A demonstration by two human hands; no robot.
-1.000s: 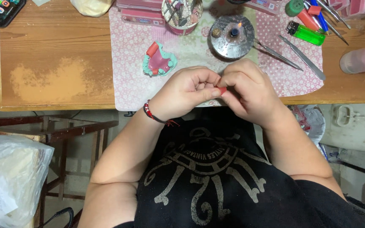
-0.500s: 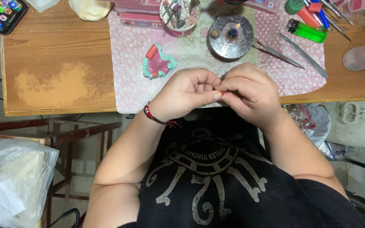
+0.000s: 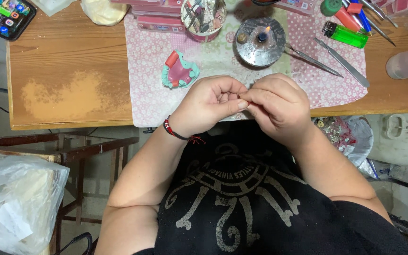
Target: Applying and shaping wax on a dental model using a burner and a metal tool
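both hands meet just in front of the bench (image 3: pixel 72 61) edge, above the lap. the left hand (image 3: pixel 211 104) is curled almost closed, thumb stretched toward the other hand; the right hand (image 3: pixel 279 106) is likewise folded tight, its fingertips (image 3: pixel 247 97) pressed against the left thumb. between them they pinch a small reddish piece (image 3: pixel 244 99) (too little of it shows to tell its shape), so both hands are closed on it rather than open.

as for progress, this looks like the middle of the work, judging by the layout: a green and pink dental model (image 3: pixel 180 73) with a red block on it lies on the patterned mat (image 3: pixel 152 99), just beyond the left hand and not touched. the small burner (image 3: pixel 259 41) behind it is lit, with metal instruments (image 3: pixel 327 59) lying to its right beside a green lighter (image 3: pixel 345 34). the piece in the fingers seems to be getting shaped by hand, and it has not yet been set on the model.
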